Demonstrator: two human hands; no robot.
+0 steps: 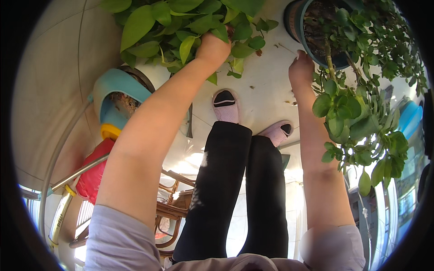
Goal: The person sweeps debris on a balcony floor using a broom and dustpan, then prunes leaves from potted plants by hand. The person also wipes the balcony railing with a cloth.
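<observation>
My left hand (214, 49) reaches into a leafy green pothos-like plant (145, 30) at the top of the view. Leaves cover its fingers, so I cannot see what they hold. My right hand (301, 69) is low beside a dark green plant pot (308, 37), close to its rim. Its fingers are partly turned away, and whether they touch the pot is unclear. A thin dry stem (287, 48) shows just beyond the fingertips; I cannot tell if it is held. From the pot, a jade-like plant (342, 108) with thick stems spreads over my right forearm.
Bits of dry leaf (287, 102) lie on the tiled floor (261, 105) around my pink slippers (226, 113). At left are a teal dustpan (112, 81) with dry debris, a red plastic bag (93, 172) and a metal pole (79, 172). Behind me stands a wooden chair (171, 210).
</observation>
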